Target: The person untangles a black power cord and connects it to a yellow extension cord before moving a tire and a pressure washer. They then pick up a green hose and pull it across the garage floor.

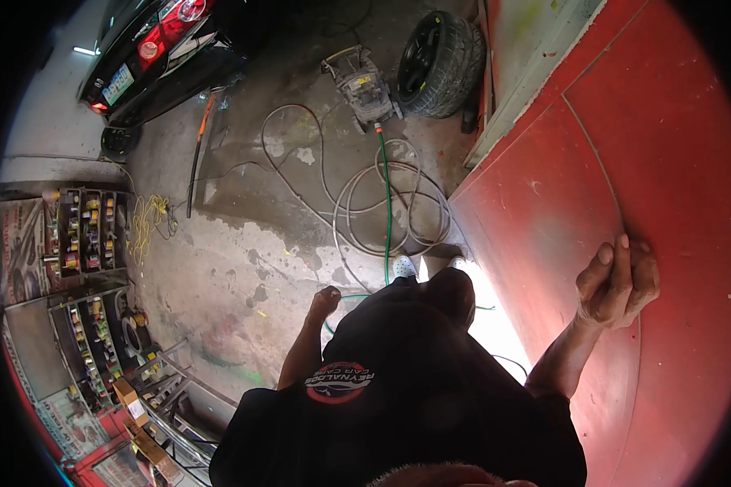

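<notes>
While both hands curl empty, hoses (382, 203) sprawl over the stained concrete floor (244, 243).

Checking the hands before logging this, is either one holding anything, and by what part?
Nothing is held. The right hand rests curled against the red panel; the left hand hangs closed and empty.

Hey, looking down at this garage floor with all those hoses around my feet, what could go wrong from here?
The looped hoses and the green hose lie right by your shoes, so a step forward might snag a foot. The concrete floor looks patchy and possibly wet near the pressure washer, which could be slippery. Your right hand is against the red panel while the left hand hangs free, so a stumble leaves little to grab.
</notes>
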Available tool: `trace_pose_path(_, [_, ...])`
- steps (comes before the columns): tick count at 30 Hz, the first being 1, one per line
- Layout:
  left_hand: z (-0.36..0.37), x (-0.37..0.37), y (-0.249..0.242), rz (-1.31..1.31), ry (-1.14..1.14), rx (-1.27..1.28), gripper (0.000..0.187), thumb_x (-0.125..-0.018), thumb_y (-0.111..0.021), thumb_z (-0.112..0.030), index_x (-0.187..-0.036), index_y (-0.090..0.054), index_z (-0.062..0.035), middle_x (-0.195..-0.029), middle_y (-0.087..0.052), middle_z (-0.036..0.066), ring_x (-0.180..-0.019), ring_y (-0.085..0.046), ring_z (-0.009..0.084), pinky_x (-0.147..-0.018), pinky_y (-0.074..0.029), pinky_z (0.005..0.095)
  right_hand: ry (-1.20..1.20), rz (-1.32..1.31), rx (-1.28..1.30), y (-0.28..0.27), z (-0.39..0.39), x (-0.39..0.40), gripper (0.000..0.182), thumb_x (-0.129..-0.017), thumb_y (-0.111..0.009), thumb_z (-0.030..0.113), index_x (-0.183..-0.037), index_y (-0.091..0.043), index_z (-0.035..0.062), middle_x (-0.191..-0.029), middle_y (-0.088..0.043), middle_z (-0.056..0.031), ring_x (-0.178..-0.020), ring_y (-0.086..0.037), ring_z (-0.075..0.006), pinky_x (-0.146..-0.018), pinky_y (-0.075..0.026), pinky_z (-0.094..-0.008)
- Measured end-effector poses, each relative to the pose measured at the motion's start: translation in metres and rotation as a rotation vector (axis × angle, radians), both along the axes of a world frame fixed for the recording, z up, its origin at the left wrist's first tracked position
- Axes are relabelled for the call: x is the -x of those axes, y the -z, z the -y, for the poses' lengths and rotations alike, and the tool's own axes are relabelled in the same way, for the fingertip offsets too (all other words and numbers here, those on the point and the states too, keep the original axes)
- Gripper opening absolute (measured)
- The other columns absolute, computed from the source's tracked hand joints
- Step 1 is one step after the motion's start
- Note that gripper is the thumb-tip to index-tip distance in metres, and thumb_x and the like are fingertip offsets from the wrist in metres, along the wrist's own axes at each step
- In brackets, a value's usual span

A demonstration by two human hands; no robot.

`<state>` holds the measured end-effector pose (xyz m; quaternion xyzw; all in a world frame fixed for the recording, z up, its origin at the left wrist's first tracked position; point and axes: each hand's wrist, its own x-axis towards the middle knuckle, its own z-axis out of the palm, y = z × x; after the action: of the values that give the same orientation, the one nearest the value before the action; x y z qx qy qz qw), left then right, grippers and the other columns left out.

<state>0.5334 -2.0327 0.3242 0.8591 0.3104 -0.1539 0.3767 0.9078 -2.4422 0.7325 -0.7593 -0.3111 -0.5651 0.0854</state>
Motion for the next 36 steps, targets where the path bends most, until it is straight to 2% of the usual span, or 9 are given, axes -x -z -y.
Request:
trace_pose_path(12, [-0.004, 0.0, -0.001, 0.03, 0.014, -0.017, 0.016, -0.084, -0.061, -0.019, -0.087, -0.065, -0.0036, -0.084, -0.068, 0.018, -0.084, -0.068, 0.0345, -0.074, -0.054, 0.0414, 0.001, -0.01, 0.001, -0.001, -0.001, 0.001, 0.014, -0.092, -0.063, 0.013, -0.097, -0.068, 0.0008, -0.087, -0.057, -0.0092, -0.081, -0.055, -0.0197, -0.066, -0.059, -0.0316])
trace_pose_path(18, [-0.002, -0.001, -0.005, 0.05, 0.024, -0.022, 0.016, -0.084, -0.06, -0.019, -0.088, -0.064, -0.0035, -0.084, -0.068, 0.019, -0.085, -0.068, 0.0358, -0.073, -0.054, 0.0421, 0.004, -0.017, 0.051, -0.002, 0.001, 0.001, 0.015, -0.092, -0.062, 0.014, -0.1, -0.065, 0.0019, -0.092, -0.053, -0.0081, -0.083, -0.053, -0.0194, -0.064, -0.057, -0.0312])
trace_pose_path(21, [-0.001, 0.0, -0.002, 0.009, 0.006, -0.042, 0.016, -0.084, -0.06, -0.019, -0.087, -0.064, -0.0038, -0.084, -0.068, 0.02, -0.085, -0.067, 0.0373, -0.073, -0.054, 0.0429, -0.021, 0.005, 0.013, -0.001, -0.001, -0.001, 0.013, -0.091, -0.063, 0.011, -0.093, -0.068, -0.0006, -0.085, -0.058, -0.0099, -0.078, -0.057, -0.0203, -0.064, -0.058, -0.0309])
trace_pose_path(27, [0.006, 0.006, 0.004, 0.05, -0.007, -0.051, 0.015, -0.083, -0.059, -0.018, -0.086, -0.065, -0.005, -0.083, -0.068, 0.02, -0.083, -0.066, 0.0387, -0.072, -0.054, 0.0448, 0.004, 0.066, 0.035, -0.002, -0.002, -0.001, 0.013, -0.091, -0.064, 0.011, -0.09, -0.068, -0.0023, -0.083, -0.058, -0.0104, -0.076, -0.058, -0.0207, -0.061, -0.056, -0.0294])
trace_pose_path(31, [0.008, 0.006, 0.009, 0.103, 0.02, -0.077, 0.013, -0.083, -0.059, -0.017, -0.083, -0.065, -0.0059, -0.081, -0.067, 0.019, -0.08, -0.066, 0.0391, -0.069, -0.054, 0.046, 0.004, 0.019, 0.005, 0.0, -0.004, 0.001, 0.018, -0.094, -0.06, 0.017, -0.098, -0.066, 0.0007, -0.087, -0.056, -0.0084, -0.082, -0.054, -0.0199, -0.07, -0.057, -0.0303])
trace_pose_path(35, [0.012, 0.008, 0.012, 0.127, 0.022, -0.089, 0.013, -0.082, -0.059, -0.017, -0.082, -0.064, -0.0057, -0.08, -0.067, 0.019, -0.078, -0.065, 0.0394, -0.068, -0.054, 0.0462, 0.009, 0.007, 0.012, 0.001, -0.003, 0.002, 0.018, -0.094, -0.06, 0.017, -0.098, -0.067, 0.0006, -0.087, -0.055, -0.0083, -0.082, -0.054, -0.0198, -0.071, -0.057, -0.0307])
trace_pose_path(36, [0.011, 0.008, 0.013, 0.072, 0.017, -0.077, 0.015, -0.083, -0.059, -0.019, -0.085, -0.065, -0.0055, -0.083, -0.068, 0.018, -0.082, -0.066, 0.0371, -0.072, -0.054, 0.0441, 0.011, 0.003, 0.012, 0.0, -0.003, 0.002, 0.018, -0.094, -0.06, 0.017, -0.098, -0.067, 0.0006, -0.087, -0.055, -0.0083, -0.082, -0.053, -0.0197, -0.072, -0.057, -0.0308])
